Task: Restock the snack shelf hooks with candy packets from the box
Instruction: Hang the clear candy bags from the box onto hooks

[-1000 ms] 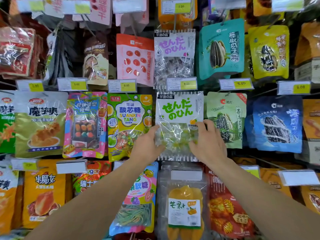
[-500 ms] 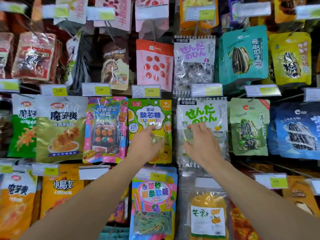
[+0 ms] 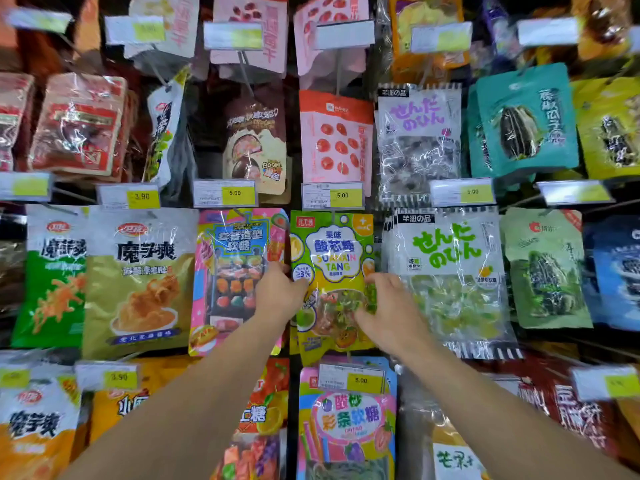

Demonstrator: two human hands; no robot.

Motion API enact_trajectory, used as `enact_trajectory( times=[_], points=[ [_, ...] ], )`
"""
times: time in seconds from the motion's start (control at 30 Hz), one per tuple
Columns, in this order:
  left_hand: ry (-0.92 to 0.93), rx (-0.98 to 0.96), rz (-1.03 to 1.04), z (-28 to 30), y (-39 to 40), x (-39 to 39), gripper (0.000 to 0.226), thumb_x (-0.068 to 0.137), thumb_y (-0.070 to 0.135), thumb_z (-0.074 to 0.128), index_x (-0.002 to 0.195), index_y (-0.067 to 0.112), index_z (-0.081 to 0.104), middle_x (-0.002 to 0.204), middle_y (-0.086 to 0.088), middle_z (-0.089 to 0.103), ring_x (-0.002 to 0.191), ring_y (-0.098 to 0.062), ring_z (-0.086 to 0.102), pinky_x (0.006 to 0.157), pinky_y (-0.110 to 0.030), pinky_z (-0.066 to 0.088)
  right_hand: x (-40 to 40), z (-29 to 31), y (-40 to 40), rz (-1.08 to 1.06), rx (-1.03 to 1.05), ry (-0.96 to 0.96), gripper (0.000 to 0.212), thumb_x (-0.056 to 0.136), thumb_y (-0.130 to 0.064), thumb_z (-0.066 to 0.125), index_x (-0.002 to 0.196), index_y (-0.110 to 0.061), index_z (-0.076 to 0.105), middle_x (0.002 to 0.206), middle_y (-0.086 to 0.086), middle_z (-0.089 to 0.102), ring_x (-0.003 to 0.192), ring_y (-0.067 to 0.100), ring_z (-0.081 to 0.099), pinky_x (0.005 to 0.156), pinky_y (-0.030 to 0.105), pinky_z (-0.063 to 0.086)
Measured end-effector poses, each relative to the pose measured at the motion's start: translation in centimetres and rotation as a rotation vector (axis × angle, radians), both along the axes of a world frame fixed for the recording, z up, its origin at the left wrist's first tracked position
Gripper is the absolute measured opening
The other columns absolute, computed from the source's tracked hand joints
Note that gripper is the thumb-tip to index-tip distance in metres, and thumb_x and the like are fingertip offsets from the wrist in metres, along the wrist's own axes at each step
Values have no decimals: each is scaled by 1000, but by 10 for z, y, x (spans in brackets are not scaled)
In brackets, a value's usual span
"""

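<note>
Yellow-green packet [image 3: 332, 271] hangs on its hook in the middle row, between my hands. Left hand [image 3: 278, 294] grips its edge at 9 o'clock; right hand [image 3: 388, 313] pinches the edge at 3 o'clock. Clear green-lettered packet [image 3: 450, 271] just beside, at 3 o'clock.

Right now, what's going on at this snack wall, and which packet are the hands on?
A person is working at a wall of hooks hung with snack packets. Both hands are on the green and yellow SUANXIN TANG candy packet in the middle row: the left hand at its left edge, the right hand at its right edge with fingers curled over the lower window. The packet hangs between the pink gummy packet and the clear packet with green lettering. The box is not in view.
</note>
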State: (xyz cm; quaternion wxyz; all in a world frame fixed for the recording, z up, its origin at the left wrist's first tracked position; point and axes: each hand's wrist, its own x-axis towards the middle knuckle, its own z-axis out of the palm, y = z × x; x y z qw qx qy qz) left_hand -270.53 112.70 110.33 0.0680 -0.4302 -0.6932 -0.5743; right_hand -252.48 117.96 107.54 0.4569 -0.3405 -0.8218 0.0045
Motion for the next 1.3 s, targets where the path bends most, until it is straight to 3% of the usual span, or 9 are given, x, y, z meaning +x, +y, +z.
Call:
enact_trajectory(
  times=[0.2, 0.3, 0.43, 0.6, 0.8, 0.9, 0.97, 1.1, 1.3],
  points=[
    [-267, 207, -140, -1, 17, -21, 8, 80, 17, 67, 81, 24, 62, 94, -19, 70, 96, -39, 66, 84, -50, 56, -10, -2, 5, -40, -2, 22, 61, 84, -32, 64, 139, -17, 41, 136, -1, 41, 116, 19, 51, 101, 38, 44],
    [-124, 178, -102, 1, 8, -19, 11, 81, 23, 70, 82, 17, 60, 78, -5, 65, 80, -28, 62, 72, -33, 51, -14, -1, 8, -52, -20, 33, 67, 84, -33, 63, 143, -16, 35, 137, 0, 39, 119, 22, 49, 100, 39, 45],
    [-4, 161, -98, 4, 6, -17, 18, 87, 18, 66, 76, 4, 60, 66, -8, 56, 64, -23, 47, 54, -29, 33, -19, 3, 7, -58, -21, 51, 70, 83, -32, 64, 144, -16, 34, 140, 0, 37, 123, 24, 48, 101, 41, 44],
    [-321, 221, -297, 9, 11, -27, 26, 91, 11, 64, 68, 20, 54, 61, -3, 41, 54, -21, 32, 54, -30, 32, -23, 6, 8, -62, 48, 54, 72, 81, -32, 65, 143, -17, 32, 148, 0, 27, 129, 26, 40, 107, 40, 38],
    [-417, 229, -387, 14, 13, -33, 27, 91, 9, 62, 70, 21, 50, 73, -9, 45, 69, -20, 39, 52, -28, 27, -27, 4, 10, -50, 71, 96, 89, 81, -39, 69, 151, -27, 17, 158, -2, 8, 142, 28, 27, 112, 43, 35],
    [-363, 222, -330, 12, 12, -36, 26, 89, 14, 65, 67, 21, 53, 69, -6, 47, 65, -20, 43, 55, -36, 43, -29, 3, 9, -50, 76, 110, 90, 81, -37, 72, 151, -26, 17, 157, 0, 7, 138, 26, 33, 108, 41, 39],
    [-227, 196, -255, 10, 12, -38, 20, 86, 20, 69, 68, 21, 59, 65, -2, 55, 68, -22, 51, 75, -46, 55, -29, 2, 10, -62, 98, 110, 89, 79, -36, 74, 149, -22, 20, 154, 2, 10, 135, 27, 37, 105, 41, 42],
    [113, 107, -113, 5, 2, -35, 24, 82, 29, 72, 79, 5, 67, 70, -12, 67, 69, -29, 61, 73, -38, 52, -29, 0, 10, -74, 100, 113, 88, 78, -35, 74, 148, -21, 22, 153, 2, 11, 132, 29, 39, 102, 42, 44],
    [178, 72, -110, -3, -6, -37, 23, 81, 29, 73, 76, 10, 63, 70, -11, 67, 72, -26, 62, 65, -32, 47, -31, -3, 3, -212, 196, 54, 86, 81, -43, 70, 150, -23, 23, 157, 4, 10, 143, 30, 19, 116, 42, 27]
  ],
)
